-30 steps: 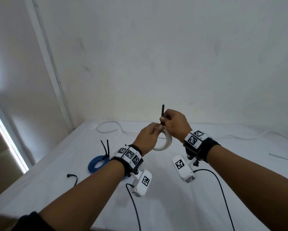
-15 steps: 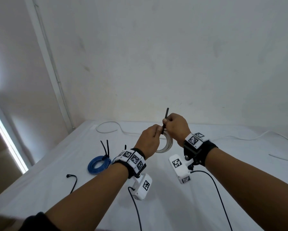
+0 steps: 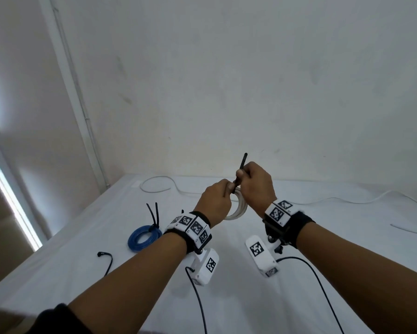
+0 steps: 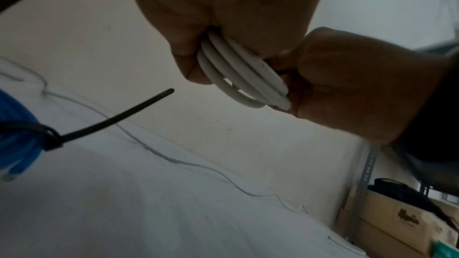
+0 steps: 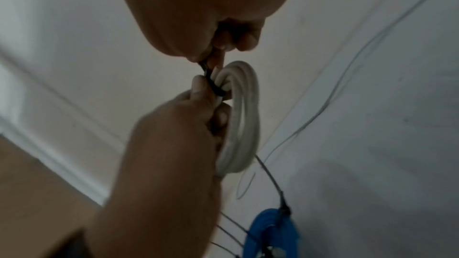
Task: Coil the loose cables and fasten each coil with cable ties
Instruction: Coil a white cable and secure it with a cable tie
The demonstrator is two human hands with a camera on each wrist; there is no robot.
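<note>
Both hands are raised above the white table [image 3: 226, 285]. My left hand [image 3: 217, 201] grips a small white cable coil [image 3: 238, 209], its turns showing between the fingers [image 4: 238, 74] and hanging below the hand [image 5: 244, 117]. A black cable tie [image 3: 242, 165] loops the coil's top [image 5: 213, 83]. My right hand [image 3: 253, 182] pinches the tie's tail, which sticks up past the knuckles. A blue coil [image 3: 143, 236] lies on the table to the left, bound with black ties [image 4: 119, 117] whose tails stick up.
A loose thin white cable [image 3: 159, 186] runs along the table's back edge and off to the right [image 3: 347, 201]. A short black cord end [image 3: 106, 259] lies front left. Black leads hang from the wrist cameras. Cardboard boxes [image 4: 397, 223] stand on a shelf beyond the table.
Both hands have risen a little with the white coil. The right hand has pulled the tie's tail further up, and its free end now leans more to the right.
</note>
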